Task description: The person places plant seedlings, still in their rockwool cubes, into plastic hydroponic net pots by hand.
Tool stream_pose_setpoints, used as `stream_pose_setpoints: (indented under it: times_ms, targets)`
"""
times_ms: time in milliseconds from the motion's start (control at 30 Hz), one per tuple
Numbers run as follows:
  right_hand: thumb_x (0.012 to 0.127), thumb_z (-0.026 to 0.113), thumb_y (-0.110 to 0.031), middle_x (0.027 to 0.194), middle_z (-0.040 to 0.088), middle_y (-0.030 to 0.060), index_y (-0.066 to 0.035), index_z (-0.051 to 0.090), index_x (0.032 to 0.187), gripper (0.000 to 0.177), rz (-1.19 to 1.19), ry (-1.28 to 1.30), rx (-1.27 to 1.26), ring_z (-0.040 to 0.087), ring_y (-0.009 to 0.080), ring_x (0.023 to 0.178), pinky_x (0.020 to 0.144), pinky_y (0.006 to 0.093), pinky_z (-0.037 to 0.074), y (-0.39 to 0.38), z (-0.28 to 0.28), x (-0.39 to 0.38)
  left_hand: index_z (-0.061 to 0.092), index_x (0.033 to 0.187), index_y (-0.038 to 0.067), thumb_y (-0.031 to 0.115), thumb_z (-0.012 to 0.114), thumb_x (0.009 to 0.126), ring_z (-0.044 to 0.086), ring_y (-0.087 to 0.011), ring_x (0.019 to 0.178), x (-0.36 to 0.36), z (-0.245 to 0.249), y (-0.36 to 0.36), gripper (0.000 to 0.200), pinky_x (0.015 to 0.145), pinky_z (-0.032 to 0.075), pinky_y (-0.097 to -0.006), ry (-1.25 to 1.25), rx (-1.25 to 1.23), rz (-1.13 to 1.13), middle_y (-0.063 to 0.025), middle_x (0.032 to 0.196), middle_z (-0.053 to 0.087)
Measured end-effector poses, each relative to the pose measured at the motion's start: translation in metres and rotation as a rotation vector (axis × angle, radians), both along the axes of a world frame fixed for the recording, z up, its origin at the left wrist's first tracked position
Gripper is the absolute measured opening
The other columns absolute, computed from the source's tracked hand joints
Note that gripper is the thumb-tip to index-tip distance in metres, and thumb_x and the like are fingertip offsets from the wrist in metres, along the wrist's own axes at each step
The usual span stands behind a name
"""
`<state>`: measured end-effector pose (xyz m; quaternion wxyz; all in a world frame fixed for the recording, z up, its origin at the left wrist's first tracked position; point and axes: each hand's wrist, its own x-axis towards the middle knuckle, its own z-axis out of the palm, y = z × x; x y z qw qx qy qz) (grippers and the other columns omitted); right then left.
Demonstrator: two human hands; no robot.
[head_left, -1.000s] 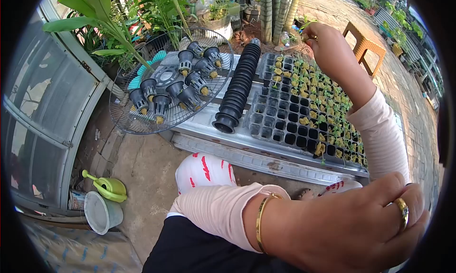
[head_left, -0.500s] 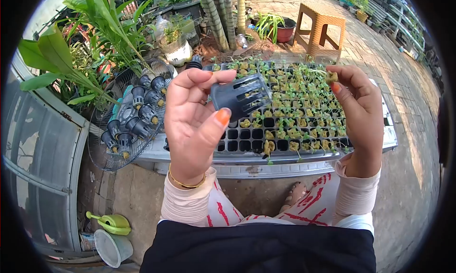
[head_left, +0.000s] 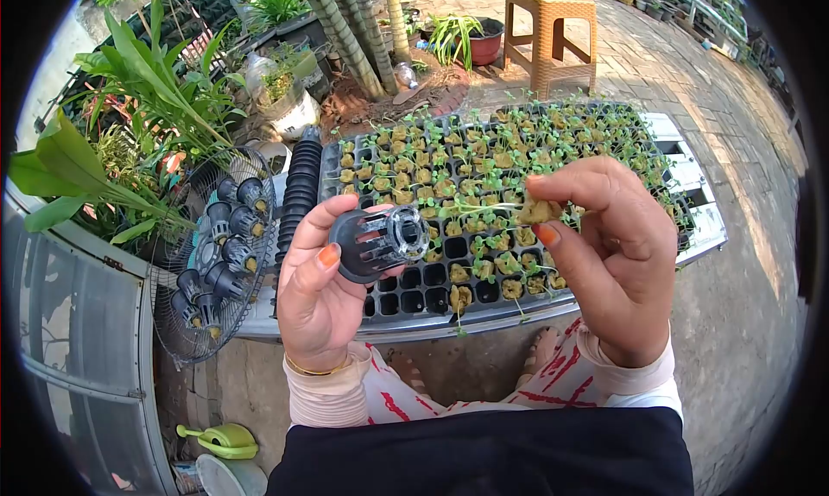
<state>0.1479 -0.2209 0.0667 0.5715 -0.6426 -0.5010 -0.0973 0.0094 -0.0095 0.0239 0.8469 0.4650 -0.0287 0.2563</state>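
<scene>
My left hand (head_left: 324,289) grips a black net pot (head_left: 377,240) on its side, its slotted narrow end turned to the right. Thumb and fingers of my right hand (head_left: 617,254) pinch a seedling plug (head_left: 537,211), a small brownish block whose pale stem and leaves point left toward the net pot. The plug and the pot are apart. Beneath both hands lies a black seedling tray (head_left: 406,304) with many sprouted plugs; several cells at its near left hold no plug. A tall stack of black net pots (head_left: 301,181) lies along the tray's left side.
On the left, a wire basket (head_left: 177,358) holds several filled net pots (head_left: 239,252). A woven-look stool (head_left: 550,30) stands behind the tray. A green watering can (head_left: 229,442) and a pale bucket (head_left: 226,476) are on the ground at lower left. Leafy plants (head_left: 151,99) lean in beside the basket.
My right hand has moved left and down with the seedling plug, closer to the net pot. My left hand has lowered and turned the pot. The view has shifted, showing the net pot stack.
</scene>
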Motion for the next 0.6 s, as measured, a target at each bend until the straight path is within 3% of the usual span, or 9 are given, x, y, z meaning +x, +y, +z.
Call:
stream_pose_setpoints:
  times_ms: [300, 600]
  targets:
    - [0.070, 0.057, 0.014, 0.091, 0.058, 0.0105, 0.001, 0.064, 0.101, 0.034, 0.096, -0.005, -0.012, 0.056, 0.0162, 0.081, 0.067, 0.0246, 0.043, 0.005, -0.004, -0.011, 0.030, 0.134, -0.005, 0.017, 0.055, 0.086, 0.056, -0.0381, 0.112, -0.007, -0.004, 0.004, 0.058, 0.083, 0.055, -0.0485, 0.020, 0.008, -0.025, -0.0367, 0.128, 0.041]
    - [0.068, 0.061, 0.012, 0.088, 0.059, 0.0112, 0.000, 0.065, 0.098, 0.032, 0.040, -0.115, -0.006, 0.059, 0.0202, 0.079, 0.067, 0.0280, 0.047, 0.008, -0.003, -0.015, 0.030, 0.134, -0.004, 0.017, 0.055, 0.086, 0.056, -0.0378, 0.111, -0.011, -0.001, 0.002, 0.058, 0.083, 0.055, -0.0483, 0.014, 0.028, 0.005, -0.0359, 0.128, 0.042]
